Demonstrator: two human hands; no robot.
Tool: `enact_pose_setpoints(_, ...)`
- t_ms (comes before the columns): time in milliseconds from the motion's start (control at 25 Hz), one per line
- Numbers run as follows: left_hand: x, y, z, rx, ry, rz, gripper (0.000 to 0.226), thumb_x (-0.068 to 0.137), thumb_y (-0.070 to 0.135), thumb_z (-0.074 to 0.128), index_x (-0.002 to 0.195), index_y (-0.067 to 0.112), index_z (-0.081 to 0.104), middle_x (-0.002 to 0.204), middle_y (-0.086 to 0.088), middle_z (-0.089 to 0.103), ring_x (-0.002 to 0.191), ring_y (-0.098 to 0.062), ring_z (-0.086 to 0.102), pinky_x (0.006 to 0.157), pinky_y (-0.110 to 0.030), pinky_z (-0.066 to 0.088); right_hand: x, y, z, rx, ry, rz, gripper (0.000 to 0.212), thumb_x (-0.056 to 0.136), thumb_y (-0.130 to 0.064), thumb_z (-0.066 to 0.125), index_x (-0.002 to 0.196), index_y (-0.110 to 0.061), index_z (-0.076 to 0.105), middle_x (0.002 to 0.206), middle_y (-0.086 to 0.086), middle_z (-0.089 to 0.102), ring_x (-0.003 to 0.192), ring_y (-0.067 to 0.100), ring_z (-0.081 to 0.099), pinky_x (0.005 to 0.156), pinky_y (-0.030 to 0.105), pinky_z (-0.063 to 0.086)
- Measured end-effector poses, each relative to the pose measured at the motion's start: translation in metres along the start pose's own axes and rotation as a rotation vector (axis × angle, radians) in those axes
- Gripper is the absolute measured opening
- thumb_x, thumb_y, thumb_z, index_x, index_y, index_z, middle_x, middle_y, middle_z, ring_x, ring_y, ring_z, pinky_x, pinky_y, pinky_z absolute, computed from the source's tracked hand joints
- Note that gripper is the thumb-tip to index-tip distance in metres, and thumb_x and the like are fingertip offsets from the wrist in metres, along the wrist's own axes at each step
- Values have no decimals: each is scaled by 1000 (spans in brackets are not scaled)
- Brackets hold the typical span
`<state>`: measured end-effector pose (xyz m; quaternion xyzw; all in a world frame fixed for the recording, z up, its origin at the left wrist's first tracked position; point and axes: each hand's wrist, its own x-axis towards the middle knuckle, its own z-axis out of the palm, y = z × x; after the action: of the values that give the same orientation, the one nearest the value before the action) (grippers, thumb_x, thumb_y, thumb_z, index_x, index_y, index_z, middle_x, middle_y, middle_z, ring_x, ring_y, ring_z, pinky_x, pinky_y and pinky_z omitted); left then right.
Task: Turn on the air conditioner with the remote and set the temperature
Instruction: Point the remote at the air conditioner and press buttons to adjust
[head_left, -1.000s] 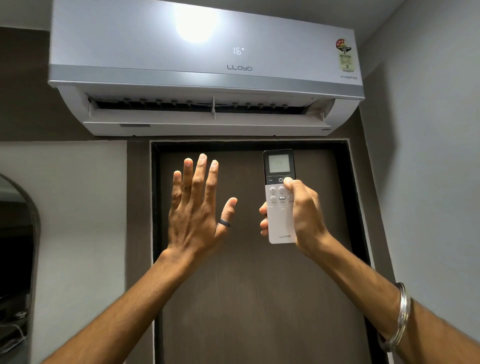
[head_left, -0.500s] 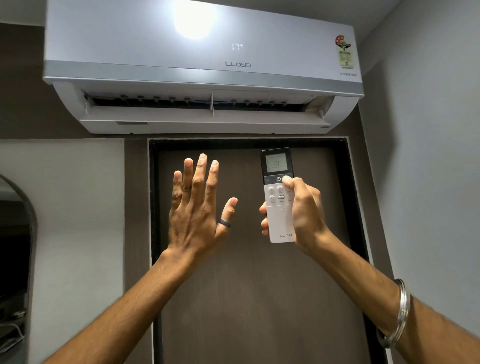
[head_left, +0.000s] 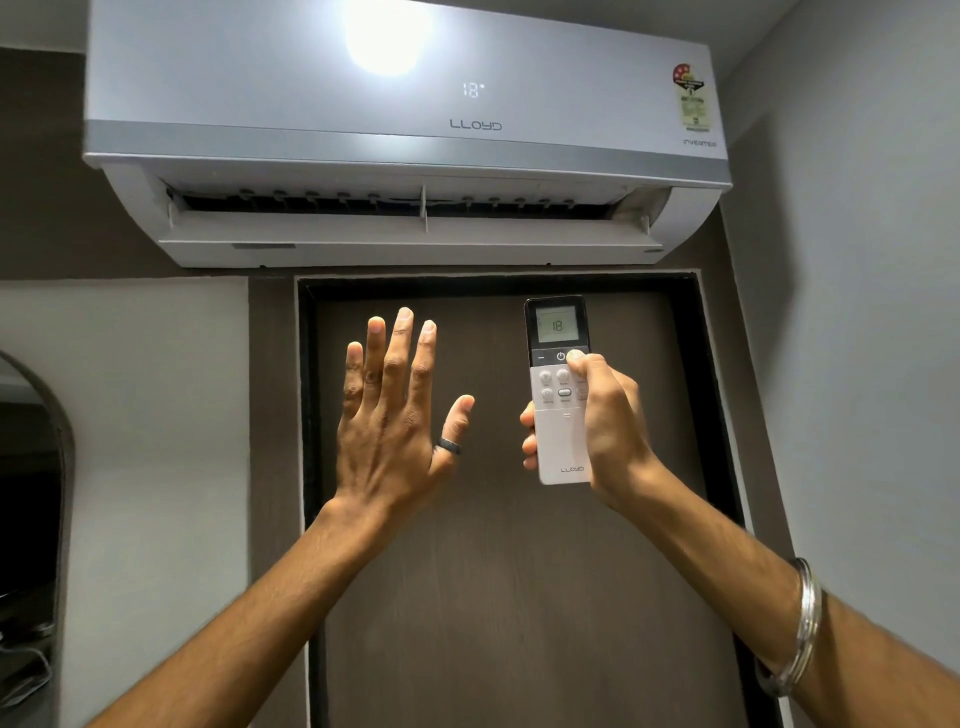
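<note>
A white wall-mounted air conditioner (head_left: 405, 130) hangs above a dark door, its front flap open and its panel reading 18. My right hand (head_left: 605, 421) grips a white remote (head_left: 558, 395) upright below the unit, thumb resting on the top right button beside the power symbol. The remote's small screen also reads 18. My left hand (head_left: 395, 415) is raised flat beside it, fingers spread, palm toward the air outlet, holding nothing. A dark ring sits on its thumb.
A dark brown door (head_left: 498, 571) in a black frame fills the space behind both hands. A grey wall (head_left: 857, 364) runs along the right. An arched mirror edge (head_left: 47, 467) shows at the left. A steel bangle (head_left: 802, 623) circles my right wrist.
The number on the air conditioner's panel went from 16 to 17 to 18. My right thumb has shifted up to the top right button. The left hand has stayed raised.
</note>
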<state>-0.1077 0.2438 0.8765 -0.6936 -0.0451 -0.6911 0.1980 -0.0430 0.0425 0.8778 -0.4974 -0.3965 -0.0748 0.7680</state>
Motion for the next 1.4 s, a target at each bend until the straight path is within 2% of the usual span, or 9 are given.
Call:
enact_pose_setpoints(280, -1, 1, 2, 2, -16, -1, 80, 100, 54, 46, 162, 9, 25, 172, -16, 13, 160, -37, 5, 131, -50, 2, 3, 3, -2, 1, -4, -1, 42, 109, -38, 37, 108, -4, 60, 66, 12, 73, 49, 26, 70, 47, 35, 61)
enact_pose_setpoints(600, 0, 4, 5, 6, -18, 1, 80, 100, 57, 41, 162, 8, 25, 172, -17, 14, 160, -36, 5, 131, -46, -4, 7, 6, -5, -6, 8, 3, 43, 108, -40, 38, 108, -4, 61, 68, 13, 74, 50, 29, 71, 47, 36, 60)
enact_pose_setpoints(880, -1, 2, 7, -10, -24, 1, 80, 100, 56, 42, 162, 9, 25, 172, -17, 13, 160, -37, 6, 131, -52, 3, 8, 9, -8, -23, -8, -47, 40, 109, -39, 37, 108, -6, 60, 68, 11, 76, 51, 28, 72, 47, 36, 61)
enact_pose_setpoints(1160, -2, 8, 6, -30, -37, 7, 79, 101, 55, 41, 162, 8, 25, 172, -17, 13, 160, -36, 4, 131, -50, 1, 12, 11, -11, 0, -34, -39, 43, 108, -42, 38, 111, -5, 59, 71, 12, 75, 53, 29, 72, 50, 38, 62)
enact_pose_setpoints(1280, -5, 11, 8, -50, -43, 0, 79, 101, 54, 43, 162, 8, 26, 172, -17, 14, 160, -37, 4, 131, -50, 1, 10, 12, -14, 14, -40, -10, 41, 102, -44, 49, 112, -5, 57, 75, 16, 74, 57, 34, 71, 57, 44, 64)
enact_pose_setpoints(1400, -23, 23, 14, -90, -73, -30, 79, 101, 54, 43, 162, 9, 25, 172, -16, 13, 160, -35, 2, 131, -48, -1, -1, 21, -22, -83, -6, 0, 47, 87, -34, 79, 116, -7, 54, 74, 12, 74, 52, 31, 72, 54, 49, 65)
